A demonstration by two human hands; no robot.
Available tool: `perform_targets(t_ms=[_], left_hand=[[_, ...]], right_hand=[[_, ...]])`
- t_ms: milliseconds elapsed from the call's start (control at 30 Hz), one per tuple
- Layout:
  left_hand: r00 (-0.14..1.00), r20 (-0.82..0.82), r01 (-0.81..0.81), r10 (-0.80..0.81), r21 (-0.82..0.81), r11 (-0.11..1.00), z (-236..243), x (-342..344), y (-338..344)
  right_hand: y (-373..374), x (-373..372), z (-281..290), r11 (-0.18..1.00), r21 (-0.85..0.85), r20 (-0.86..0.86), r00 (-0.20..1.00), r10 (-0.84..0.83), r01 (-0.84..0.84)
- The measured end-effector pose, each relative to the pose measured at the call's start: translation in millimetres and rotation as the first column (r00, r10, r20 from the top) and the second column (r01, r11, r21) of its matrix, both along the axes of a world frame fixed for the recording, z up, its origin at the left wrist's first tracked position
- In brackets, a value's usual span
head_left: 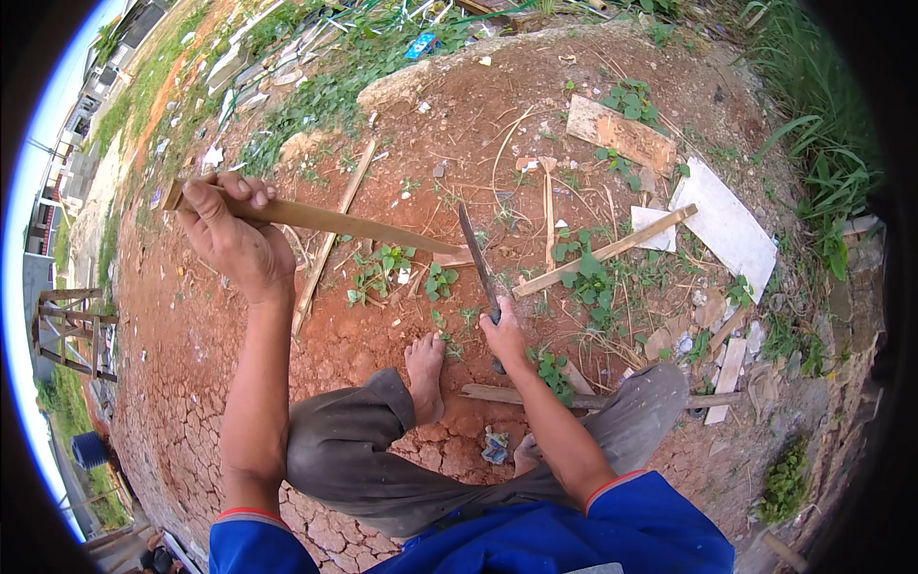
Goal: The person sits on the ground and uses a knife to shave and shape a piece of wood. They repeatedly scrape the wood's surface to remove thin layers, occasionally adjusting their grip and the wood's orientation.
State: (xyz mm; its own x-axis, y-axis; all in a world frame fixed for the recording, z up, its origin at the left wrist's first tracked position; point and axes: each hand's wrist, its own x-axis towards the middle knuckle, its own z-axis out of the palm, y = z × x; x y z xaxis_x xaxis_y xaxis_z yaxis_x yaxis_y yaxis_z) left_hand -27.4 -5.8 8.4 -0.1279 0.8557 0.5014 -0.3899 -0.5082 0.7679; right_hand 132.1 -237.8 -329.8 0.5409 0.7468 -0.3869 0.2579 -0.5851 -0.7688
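Item: wooden stick [325,220], long, thin, pale. Sits left of centre in the frame, slanting from the upper left down toward the middle. Its upper end is enclosed in the left hand [232,234], fist clenched around it, thumb on top; the stub past the fist is short. Its lower end tapers to a point, meeting the blade of the knife [475,256].

Item: knife, dark narrow blade, centre of frame, blade pointing up and slightly left. Handle clenched in the right hand [503,332]; most of the handle is hidden by the fingers, only a dark butt showing below the fist.

Item: bare foot [425,373], lower centre, toes on the soil, just left of the right hand. Grey trousers [363,459] cover both bent legs; blue sleeves [574,531] are cut off by the lower edge.

Item: red soil [191,383], cracked at lower left, with small green weeds [583,277] centre and right.

Item: loose slat [604,251], right of the knife, lying diagonally. A thinner stick [330,239] lies on the ground partly behind the held one.

Item: white board [727,225] and brown plank [620,134], upper right. Wood offcuts [727,368] lie at the right.

Item: wooden frame structure [69,330], far left edge, bent by the lens, detail hard to make out. Blue barrel [89,450] below it, small.
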Motion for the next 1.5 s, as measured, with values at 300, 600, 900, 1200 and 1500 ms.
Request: perform_targets(t_ms=[300, 600, 900, 1200, 1500], left_hand=[[0.987, -0.112, -0.111, 0.116, 0.049, 0.993, -7, 0, 9], [0.988, -0.077, -0.13, 0.136, 0.081, 0.988, -8, 10, 10], [0.981, -0.064, -0.176, 0.183, 0.107, 0.979, -9, 11, 22], [0.975, -0.053, -0.205, 0.215, 0.142, 0.968, -18, -4, 33], [0.973, -0.009, -0.23, 0.232, 0.117, 0.966, -20, -12, 37]], right_hand=[[85, 39, 111, 0.843, 0.534, 0.157, 0.987, -0.022, -0.067], [64, 10, 8, 0.987, -0.012, 0.335, 0.929, 0.156, -0.162], [85, 65, 26, 0.934, -0.237, -0.591, 0.803, 0.081, -0.269], [87, 51, 58, 0.546, 0.757, -0.314, 0.933, -0.176, 0.358], [106, 44, -9, 0.996, -0.058, -0.6, 0.8, 0.023, -0.072]])
